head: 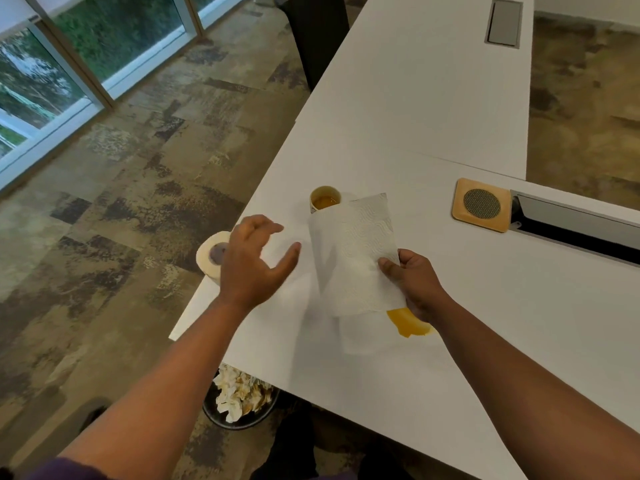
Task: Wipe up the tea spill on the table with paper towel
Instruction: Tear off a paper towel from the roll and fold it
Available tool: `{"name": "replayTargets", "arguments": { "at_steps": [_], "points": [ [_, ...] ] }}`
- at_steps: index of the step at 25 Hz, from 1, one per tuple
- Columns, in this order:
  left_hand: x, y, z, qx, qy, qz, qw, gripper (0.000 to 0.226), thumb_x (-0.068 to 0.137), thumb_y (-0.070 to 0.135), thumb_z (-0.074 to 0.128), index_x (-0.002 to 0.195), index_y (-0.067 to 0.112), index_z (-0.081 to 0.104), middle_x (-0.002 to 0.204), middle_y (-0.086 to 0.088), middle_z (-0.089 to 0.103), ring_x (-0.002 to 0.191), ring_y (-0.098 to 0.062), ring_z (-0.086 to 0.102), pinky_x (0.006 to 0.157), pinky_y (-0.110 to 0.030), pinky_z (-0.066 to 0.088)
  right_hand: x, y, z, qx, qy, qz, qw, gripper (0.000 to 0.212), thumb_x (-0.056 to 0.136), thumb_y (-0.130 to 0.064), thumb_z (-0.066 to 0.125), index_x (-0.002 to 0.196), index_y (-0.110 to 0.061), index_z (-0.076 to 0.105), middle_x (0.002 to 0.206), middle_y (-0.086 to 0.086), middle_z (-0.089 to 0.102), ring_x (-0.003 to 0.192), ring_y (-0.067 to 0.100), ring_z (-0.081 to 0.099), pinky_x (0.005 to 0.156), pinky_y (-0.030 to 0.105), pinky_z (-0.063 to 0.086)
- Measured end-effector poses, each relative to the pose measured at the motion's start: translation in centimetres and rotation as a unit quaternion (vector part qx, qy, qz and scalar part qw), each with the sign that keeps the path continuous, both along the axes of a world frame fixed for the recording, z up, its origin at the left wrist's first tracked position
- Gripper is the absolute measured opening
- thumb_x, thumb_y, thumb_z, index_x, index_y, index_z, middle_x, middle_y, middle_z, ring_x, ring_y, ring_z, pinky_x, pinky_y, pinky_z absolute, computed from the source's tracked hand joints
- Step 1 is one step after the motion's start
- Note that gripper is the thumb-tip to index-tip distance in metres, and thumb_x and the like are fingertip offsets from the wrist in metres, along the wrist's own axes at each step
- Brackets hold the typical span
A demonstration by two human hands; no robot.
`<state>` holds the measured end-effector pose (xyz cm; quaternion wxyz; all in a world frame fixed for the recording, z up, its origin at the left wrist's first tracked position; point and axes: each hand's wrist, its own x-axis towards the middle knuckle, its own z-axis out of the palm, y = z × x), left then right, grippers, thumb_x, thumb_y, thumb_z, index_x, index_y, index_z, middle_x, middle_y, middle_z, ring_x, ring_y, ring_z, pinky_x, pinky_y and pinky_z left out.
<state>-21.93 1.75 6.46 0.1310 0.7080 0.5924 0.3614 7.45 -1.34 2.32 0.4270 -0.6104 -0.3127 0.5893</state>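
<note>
An orange-yellow tea spill [408,323] lies on the white table [415,133] near its front edge. My right hand [415,285] grips a white paper towel sheet [356,258] by its right edge and holds it up just above and left of the spill, partly hiding it. My left hand [252,265] hovers with fingers spread over the paper towel roll [213,256] lying at the table's left edge. A cup of tea [325,199] stands behind the sheet.
A wooden coaster-like square with a mesh disc [481,205] sits at the right beside a cable slot [575,226]. Under the table's front edge stands a bin [239,400] full of crumpled used towels. A dark chair [318,32] is at the far side.
</note>
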Motion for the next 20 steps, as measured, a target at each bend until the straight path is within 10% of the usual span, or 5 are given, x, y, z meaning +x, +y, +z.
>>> {"name": "replayTargets", "arguments": {
  "at_steps": [3, 8, 13, 20],
  "points": [
    [6.2, -1.0, 0.5, -0.263, -0.131, -0.021, 0.956, 0.086, 0.073, 0.083, 0.059, 0.141, 0.032, 0.050, 0.154, 0.002, 0.044, 0.135, -0.020, 0.049, 0.105, -0.043, 0.049, 0.5, -0.6, 1.5, -0.006, 0.044, -0.007, 0.999, 0.019, 0.092, -0.018, 0.070, 0.109, -0.011, 0.072, 0.107, 0.009, 0.077, 0.103, 0.033, 0.071, 0.078, 0.041, 0.060],
    [11.8, -1.9, -0.2, -0.511, -0.409, -0.016, 0.756, 0.128, 0.054, 0.077, 0.081, 0.158, 0.037, 0.019, 0.166, -0.003, 0.027, 0.147, -0.035, 0.035, 0.115, -0.055, 0.037, 1.3, -2.0, 4.0, 0.007, 0.112, -0.006, 0.994, 0.014, 0.090, -0.015, 0.066, 0.100, -0.017, 0.077, 0.105, 0.013, 0.076, 0.091, 0.029, 0.074, 0.074, 0.038, 0.060],
    [14.2, -2.5, -0.7, -0.553, -0.560, -0.077, 0.613, 0.076, 0.073, 0.065, 0.080, 0.134, 0.022, 0.065, 0.136, -0.015, 0.065, 0.122, -0.036, 0.064, 0.102, -0.054, 0.052, 1.6, -3.7, 5.1, -0.004, 0.141, -0.020, 0.990, 0.015, 0.091, -0.014, 0.064, 0.098, -0.018, 0.076, 0.102, 0.010, 0.077, 0.086, 0.025, 0.074, 0.070, 0.038, 0.060],
    [16.2, -2.2, -0.6, -0.497, -0.616, -0.104, 0.602, 0.048, 0.090, 0.028, 0.074, 0.134, 0.010, 0.063, 0.130, -0.019, 0.068, 0.118, -0.035, 0.067, 0.088, -0.048, 0.058, 2.2, -5.7, 4.8, -0.016, -0.028, -0.025, 0.999, 0.028, 0.096, -0.039, 0.059, 0.096, -0.014, 0.072, 0.096, 0.007, 0.076, 0.082, 0.020, 0.071, 0.069, 0.033, 0.056]
  ]
}}
